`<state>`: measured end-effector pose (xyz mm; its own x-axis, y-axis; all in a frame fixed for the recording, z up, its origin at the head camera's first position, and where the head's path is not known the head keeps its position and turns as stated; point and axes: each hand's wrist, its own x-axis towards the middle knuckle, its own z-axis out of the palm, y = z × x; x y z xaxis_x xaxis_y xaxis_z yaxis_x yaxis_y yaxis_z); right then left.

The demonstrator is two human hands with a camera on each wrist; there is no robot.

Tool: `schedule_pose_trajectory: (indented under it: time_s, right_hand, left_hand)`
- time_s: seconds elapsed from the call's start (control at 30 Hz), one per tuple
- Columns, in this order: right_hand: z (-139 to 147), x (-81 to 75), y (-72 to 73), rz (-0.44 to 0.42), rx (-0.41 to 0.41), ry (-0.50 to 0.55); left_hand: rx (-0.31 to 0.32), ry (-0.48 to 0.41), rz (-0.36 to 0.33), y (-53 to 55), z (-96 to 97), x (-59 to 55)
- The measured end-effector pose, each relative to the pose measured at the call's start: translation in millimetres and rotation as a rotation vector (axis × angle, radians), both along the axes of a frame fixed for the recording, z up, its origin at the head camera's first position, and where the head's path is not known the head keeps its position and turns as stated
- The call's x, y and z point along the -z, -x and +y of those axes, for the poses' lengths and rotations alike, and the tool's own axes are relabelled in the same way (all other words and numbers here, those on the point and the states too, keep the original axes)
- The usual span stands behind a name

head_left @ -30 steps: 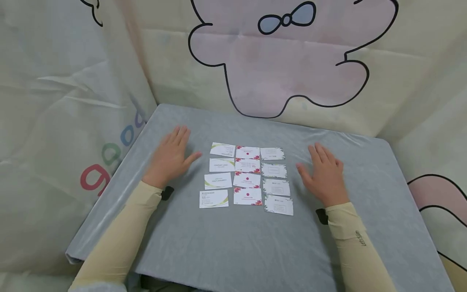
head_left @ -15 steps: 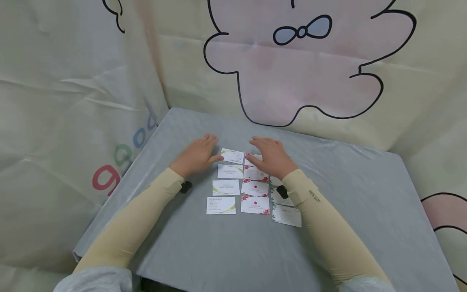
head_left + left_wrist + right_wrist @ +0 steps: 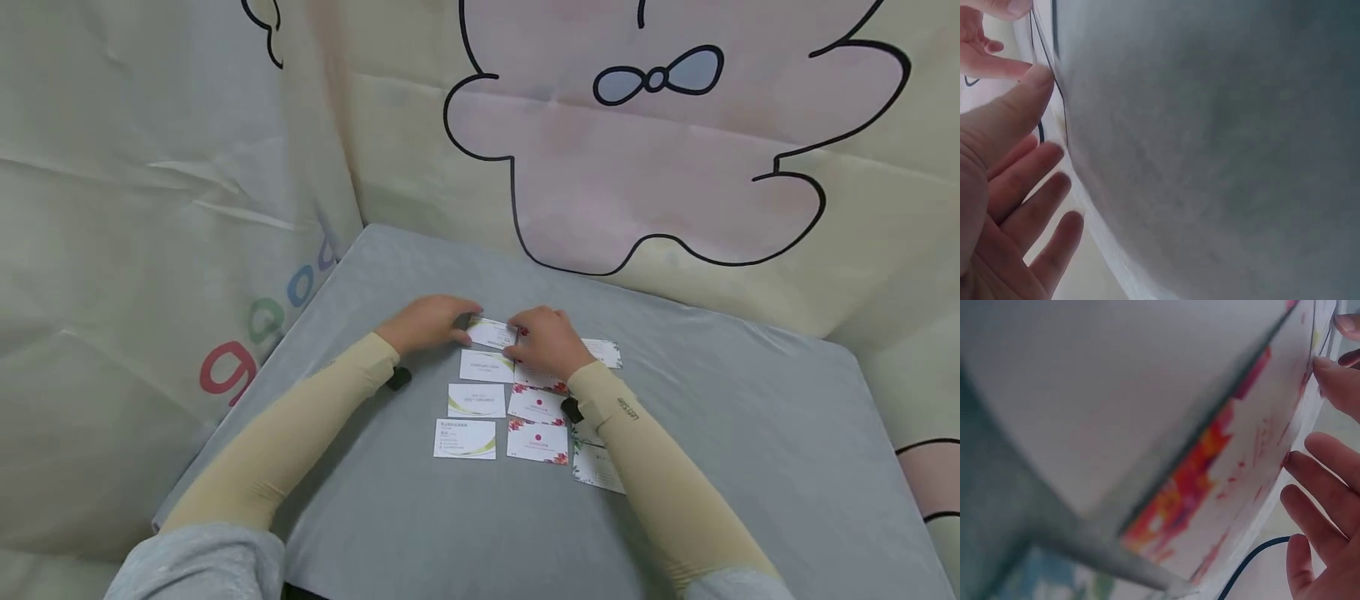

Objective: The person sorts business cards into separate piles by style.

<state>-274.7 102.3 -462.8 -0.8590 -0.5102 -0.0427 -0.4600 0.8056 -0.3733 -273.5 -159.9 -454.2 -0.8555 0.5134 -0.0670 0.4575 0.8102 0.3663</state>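
A white business card with a green curve [image 3: 491,333] lies at the far end of the left column. My left hand [image 3: 423,323] is at its left edge, thumb by the near corner and index finger by the far one. From the other side my right hand [image 3: 551,342] reaches over the red-flowered cards, its thumb and index finger by that card's right edge. Both wrist views show loosely bent, spread fingers, with the left thumb [image 3: 1038,78] and right thumb [image 3: 1329,372] close to the surface. The right hand and forearm hide parts of the middle and right columns.
Nearer me lie more green-curved cards [image 3: 465,439] and red-flowered cards [image 3: 537,442]. A third column has leaf-bordered cards [image 3: 597,467]. The grey cloth-covered table [image 3: 420,517] backs onto a printed curtain [image 3: 585,192].
Both hands have come inward from the sides of the card rows to the far left card. The right hand has crossed left over the right column. The head view has shifted slightly.
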Motion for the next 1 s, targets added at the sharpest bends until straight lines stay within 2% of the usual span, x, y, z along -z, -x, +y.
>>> schedule_pose_trajectory:
  time_s: [0.1, 0.27, 0.4, 0.7, 0.87, 1.0]
  right_hand:
    - [7, 4.0, -1.2, -0.012, 0.026, 0.005]
    - [9, 4.8, 1.2, -0.004, 0.003, 0.046]
    - [8, 0.8, 5.3, -0.024, -0.014, 0.034]
    - [10, -16.7, 35.5, 0.009, 0.001, 0.018]
    - [12, -14.1, 45.8, -0.047, 0.037, 0.013]
    - [12, -7.2, 49.5, -0.085, 0.088, 0.060]
  left_hand:
    - [0.023, -0.028, -0.056, 8.6, 7.2, 3.4]
    - [0.020, -0.041, -0.061, 17.1, 8.8, 3.9]
    - [0.029, -0.037, -0.082, 23.5, 7.6, 0.7]
    - [-0.014, -0.116, -0.091, 46.4, 7.5, -9.0]
    - [-0.003, -0.111, -0.107, 60.4, 12.8, -8.5]
    - [-0.007, -0.123, -0.111, 70.0, 14.6, -4.4]
